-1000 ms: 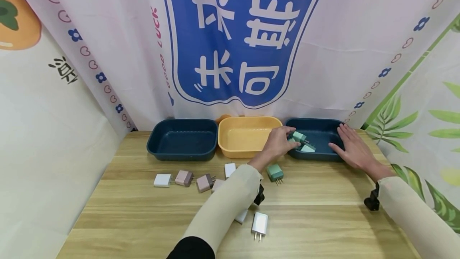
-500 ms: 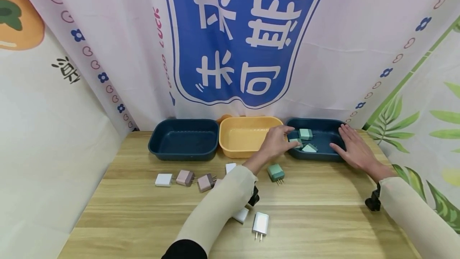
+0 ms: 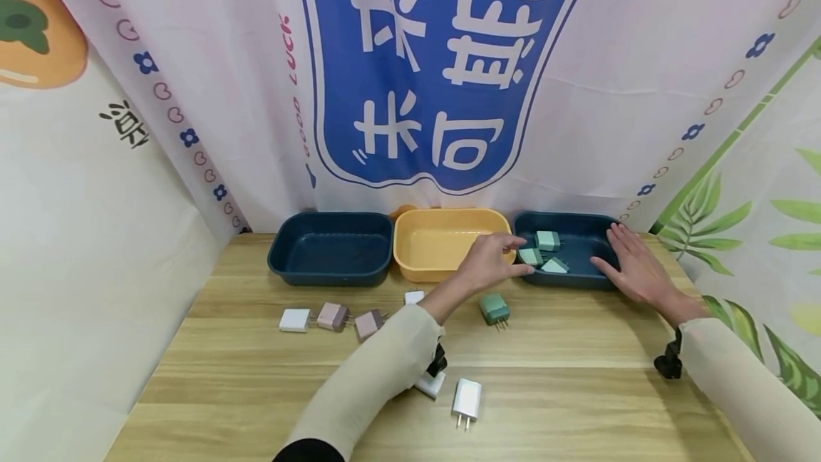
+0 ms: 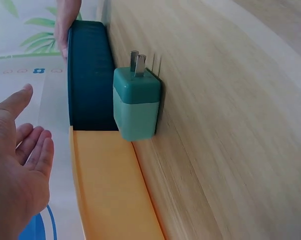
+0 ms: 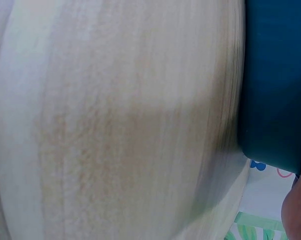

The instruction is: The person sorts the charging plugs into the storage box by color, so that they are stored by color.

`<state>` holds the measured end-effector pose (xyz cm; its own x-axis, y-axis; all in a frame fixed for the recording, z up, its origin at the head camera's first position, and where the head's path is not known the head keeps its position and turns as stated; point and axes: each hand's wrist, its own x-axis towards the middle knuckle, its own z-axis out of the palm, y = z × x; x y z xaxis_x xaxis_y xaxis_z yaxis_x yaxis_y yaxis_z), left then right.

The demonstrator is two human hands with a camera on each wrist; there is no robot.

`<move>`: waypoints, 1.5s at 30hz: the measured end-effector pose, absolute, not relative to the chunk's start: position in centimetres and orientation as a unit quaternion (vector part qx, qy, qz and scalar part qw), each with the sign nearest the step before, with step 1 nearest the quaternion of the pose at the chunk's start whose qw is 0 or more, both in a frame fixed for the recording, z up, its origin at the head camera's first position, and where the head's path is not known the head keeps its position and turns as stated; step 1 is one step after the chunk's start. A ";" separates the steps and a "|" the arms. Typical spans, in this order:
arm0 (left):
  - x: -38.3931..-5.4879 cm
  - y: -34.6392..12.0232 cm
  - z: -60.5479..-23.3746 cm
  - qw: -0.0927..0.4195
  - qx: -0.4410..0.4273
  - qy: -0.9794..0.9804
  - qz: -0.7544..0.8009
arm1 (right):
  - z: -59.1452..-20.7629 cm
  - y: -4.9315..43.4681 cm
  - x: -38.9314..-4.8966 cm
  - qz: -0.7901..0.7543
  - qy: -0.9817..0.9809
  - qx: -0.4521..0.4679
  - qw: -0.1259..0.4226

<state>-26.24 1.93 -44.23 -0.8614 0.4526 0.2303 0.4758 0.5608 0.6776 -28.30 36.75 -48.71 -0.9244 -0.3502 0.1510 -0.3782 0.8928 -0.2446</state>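
Observation:
My left hand (image 3: 490,261) is over the right rim of the yellow bin (image 3: 410,271), thumb and fingers spread apart with nothing between them. Beside its fingertips, three green plug chargers (image 3: 547,240) lie inside the right dark blue bin (image 3: 586,278). My right hand (image 3: 635,262) rests with straight fingers on that bin's right end. Another green charger (image 3: 494,309) lies on the table below my left hand; the left wrist view shows this two-tone charger (image 4: 136,107) close up, its prongs bare.
A second dark blue bin (image 3: 330,279) stands at the left of the row. White chargers (image 3: 467,399) and pink chargers (image 3: 333,316) lie scattered on the wooden table (image 3: 564,398), some partly hidden by my left sleeve (image 3: 372,369). A printed curtain (image 3: 577,127) hangs behind the bins.
My left hand has let go of a green charger, which lies in the right blue bin, and has drawn back leftward. My right hand has stayed on the bin's end.

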 end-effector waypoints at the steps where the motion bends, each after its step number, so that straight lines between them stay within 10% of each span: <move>1: -26.0 1.8 -44.2 0.010 -0.268 -0.881 -0.389 | -48.7 36.8 -28.3 0.136 -0.971 0.188 0.051; 45: -22.2 -3.0 -46.4 -0.036 -0.321 -0.912 -0.252 | -48.9 36.9 -28.4 0.142 -0.970 0.192 0.049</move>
<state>-22.18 -3.04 -46.41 -0.7915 0.6035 0.0962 0.5671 0.6668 0.4834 -28.43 36.86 -48.88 -0.9217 -0.3580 0.1493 -0.3858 0.8861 -0.2570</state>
